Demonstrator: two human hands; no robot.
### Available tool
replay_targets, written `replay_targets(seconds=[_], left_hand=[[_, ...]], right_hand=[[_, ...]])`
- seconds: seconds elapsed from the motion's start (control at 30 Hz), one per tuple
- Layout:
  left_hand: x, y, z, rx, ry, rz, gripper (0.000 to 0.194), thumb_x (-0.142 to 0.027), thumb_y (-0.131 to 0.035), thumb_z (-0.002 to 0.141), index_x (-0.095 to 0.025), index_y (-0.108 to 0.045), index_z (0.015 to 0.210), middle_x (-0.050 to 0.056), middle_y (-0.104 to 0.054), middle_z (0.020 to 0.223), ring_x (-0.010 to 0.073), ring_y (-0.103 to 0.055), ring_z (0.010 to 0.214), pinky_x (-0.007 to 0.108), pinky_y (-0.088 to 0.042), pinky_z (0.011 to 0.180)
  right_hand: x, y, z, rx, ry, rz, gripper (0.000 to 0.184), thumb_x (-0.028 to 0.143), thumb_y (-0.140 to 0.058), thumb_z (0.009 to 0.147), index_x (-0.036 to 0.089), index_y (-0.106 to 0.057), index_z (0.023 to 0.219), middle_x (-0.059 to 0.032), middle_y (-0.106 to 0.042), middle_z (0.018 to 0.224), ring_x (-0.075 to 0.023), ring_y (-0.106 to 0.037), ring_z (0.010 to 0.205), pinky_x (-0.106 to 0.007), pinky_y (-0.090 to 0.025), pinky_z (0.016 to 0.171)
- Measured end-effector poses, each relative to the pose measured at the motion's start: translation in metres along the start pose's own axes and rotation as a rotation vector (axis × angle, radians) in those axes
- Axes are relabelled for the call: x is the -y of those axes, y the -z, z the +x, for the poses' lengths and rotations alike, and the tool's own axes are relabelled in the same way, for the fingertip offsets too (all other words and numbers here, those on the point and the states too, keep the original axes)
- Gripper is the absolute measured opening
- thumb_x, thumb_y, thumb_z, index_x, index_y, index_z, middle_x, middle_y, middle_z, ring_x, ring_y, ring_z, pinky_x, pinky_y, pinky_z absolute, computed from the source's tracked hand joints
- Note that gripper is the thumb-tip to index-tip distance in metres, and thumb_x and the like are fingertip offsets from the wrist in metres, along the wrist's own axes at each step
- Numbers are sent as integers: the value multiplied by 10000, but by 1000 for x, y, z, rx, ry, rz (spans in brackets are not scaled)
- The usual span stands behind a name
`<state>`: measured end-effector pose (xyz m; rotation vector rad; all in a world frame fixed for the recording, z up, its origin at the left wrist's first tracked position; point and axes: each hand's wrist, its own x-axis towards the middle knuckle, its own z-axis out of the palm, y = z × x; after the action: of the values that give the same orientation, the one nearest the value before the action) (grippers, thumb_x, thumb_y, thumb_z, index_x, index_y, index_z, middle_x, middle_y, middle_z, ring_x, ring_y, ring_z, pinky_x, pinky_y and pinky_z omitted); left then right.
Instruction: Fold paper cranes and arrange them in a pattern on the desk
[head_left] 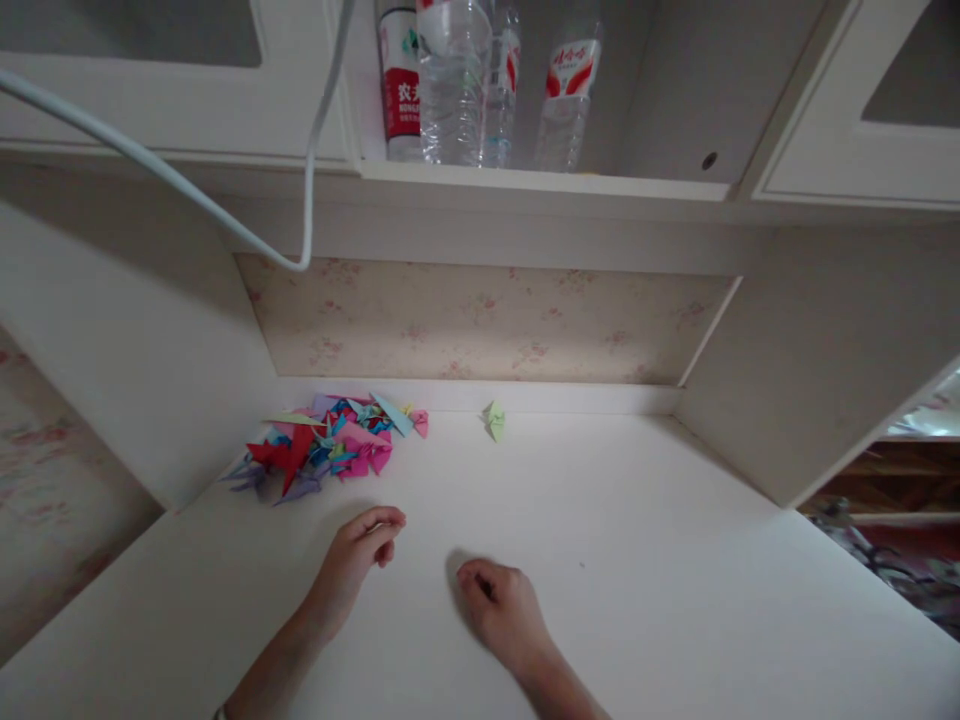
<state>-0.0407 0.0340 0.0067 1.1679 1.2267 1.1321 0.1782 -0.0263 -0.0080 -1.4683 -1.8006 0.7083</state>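
Note:
My left hand (360, 553) hovers over or rests on the white desk, just in front of a pile of folded paper cranes (349, 447). Its fingers are loosely bent with gaps between them, and nothing shows in it. To its right, my right hand (504, 608) lies on the desk, curled into a loose fist with a dark hollow inside; no object is visible there. Red, pink, blue, purple and green pieces make up the pile, heaped together. A single light green folded paper piece (495, 421) sits apart near the back edge, beyond both hands.
Above the white desk (637, 570) runs a shelf (540, 183) with several plastic bottles (454, 90). A white cable (187, 188) hangs at the upper left. Side panels (817, 350) bound the desk, and floral wallpaper (480, 320) covers the back.

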Motion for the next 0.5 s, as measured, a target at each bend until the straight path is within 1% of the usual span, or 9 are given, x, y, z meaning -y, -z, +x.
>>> replay_targets(seconds=[0.1,0.2,0.3,0.37,0.43,0.5], left_hand=[[12,4,-9,-2,23,23,184,-313,-580,678,-168,-656,764,-31,-510,533,102,-431,490,219,-311,489],[20,0,-11,28,37,135,188,-305,-574,660,-161,-657,749,-37,-487,512,107,-432,493,216,-298,478],[18,-4,-9,84,46,181,213,-309,-571,657,-157,-665,772,-40,-477,513,113,-436,501,216,-294,472],[11,-2,-12,75,45,162,208,-309,-574,651,-157,-657,765,-36,-489,524,116,-445,511,219,-306,482],[7,5,-23,56,39,144,174,-307,-577,652,-171,-646,736,-35,-492,521,118,-453,507,224,-315,486],[6,17,-47,151,42,128,138,-315,-570,685,-203,-643,720,-31,-508,531,127,-478,509,230,-335,481]], right_hand=[[1,-1,-2,-12,-25,-34,294,277,-435,877,211,-709,794,-6,-667,661,-136,-574,575,-212,-351,537],[4,-1,-6,-10,-18,-50,312,313,-428,887,199,-702,790,-12,-660,655,-137,-565,572,-218,-353,544],[7,0,-9,-6,3,-60,334,330,-410,901,199,-692,780,-14,-663,674,-141,-571,599,-220,-366,570],[9,0,-9,-8,6,-60,343,342,-404,906,199,-694,793,-18,-666,686,-146,-576,610,-221,-374,581],[9,-1,-9,-16,6,-44,356,360,-401,907,195,-702,815,-27,-675,710,-151,-585,630,-225,-382,590],[8,-2,-10,-29,-11,-7,371,388,-404,905,189,-708,833,-37,-679,725,-158,-589,644,-231,-389,591]])
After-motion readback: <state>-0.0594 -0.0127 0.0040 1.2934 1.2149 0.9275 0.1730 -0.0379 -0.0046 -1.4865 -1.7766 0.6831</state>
